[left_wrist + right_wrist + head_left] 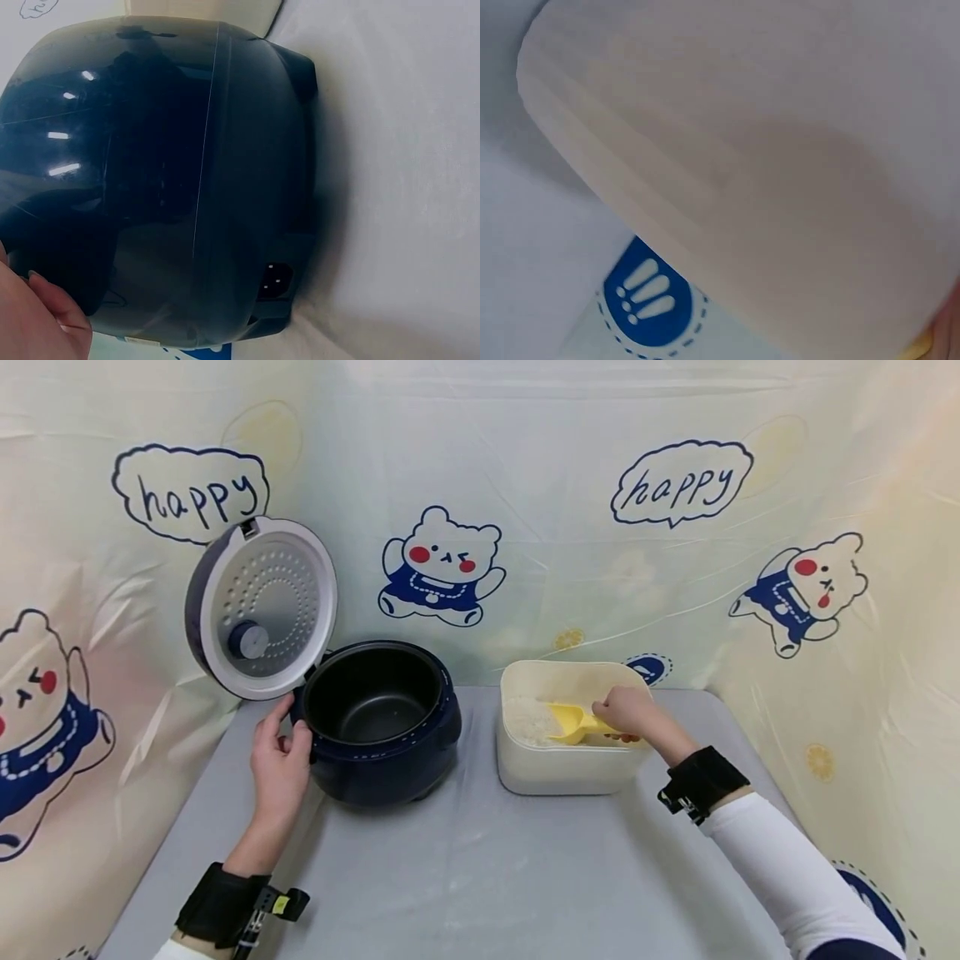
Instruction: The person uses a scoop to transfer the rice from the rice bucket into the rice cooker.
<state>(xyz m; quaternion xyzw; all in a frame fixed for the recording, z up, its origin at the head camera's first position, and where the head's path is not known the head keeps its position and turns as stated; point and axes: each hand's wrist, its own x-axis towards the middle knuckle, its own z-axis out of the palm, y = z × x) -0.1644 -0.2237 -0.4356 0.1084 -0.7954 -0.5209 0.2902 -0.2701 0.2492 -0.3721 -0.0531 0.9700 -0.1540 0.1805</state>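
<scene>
On the left stands a dark blue rice cooker (386,772) with its lid (273,564) raised and a black inner pot (375,710) inside. My left hand (277,768) touches the cooker's left side below the lid hinge. In the left wrist view its fingertips (56,300) rest against the glossy wall of the cooker (157,157). To the right, my right hand (633,712) grips the handle of a yellow scoop (572,723). The scoop lies low in a cream bin (566,770), its bowl at the pale rice (525,718). The bin's outer wall (727,202) fills most of the right wrist view.
Grey cloth covers the table (510,868). A printed curtain (555,460) with bear drawings hangs behind and along both sides. Between cooker and bin runs a strip of tabletop. A power socket (276,280) shows low on the cooker.
</scene>
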